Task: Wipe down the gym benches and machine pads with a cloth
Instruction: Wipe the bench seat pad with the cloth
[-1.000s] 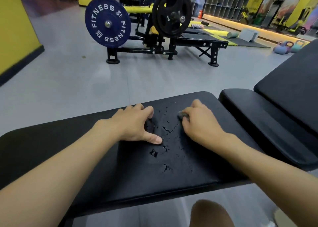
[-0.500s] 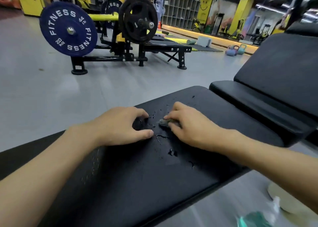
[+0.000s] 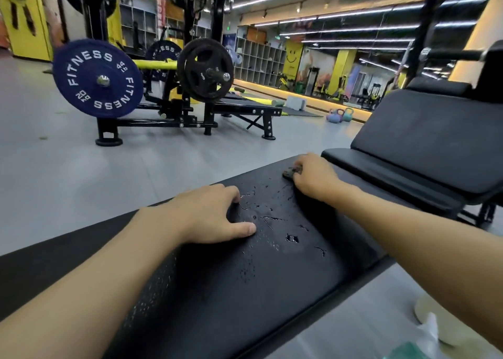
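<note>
Black vinyl covers the bench (image 3: pixel 217 290) that runs across the lower view, its surface cracked and flecked with wet spots near the middle. To its right, a gap apart, stands a second pad (image 3: pixel 402 179) with a raised backrest (image 3: pixel 435 138). Beyond, on the grey floor (image 3: pixel 68 168), is a plate-loaded machine (image 3: pixel 190 119) carrying a blue plate (image 3: pixel 98 79) marked FITNESS and a black plate (image 3: pixel 205 69); small kettlebells (image 3: pixel 340 115) sit farther back by the mirror wall.

The left hand (image 3: pixel 209 214) lies palm down on the bench, fingers curled under, thumb stretched flat along the vinyl, with nothing seen in it. The right hand (image 3: pixel 313 177) is at the bench's far end, fingers bent down and closed over a small dark cloth (image 3: pixel 290 172), pressing it against the vinyl; only a bit of the cloth pokes out at the fingertips.
</note>
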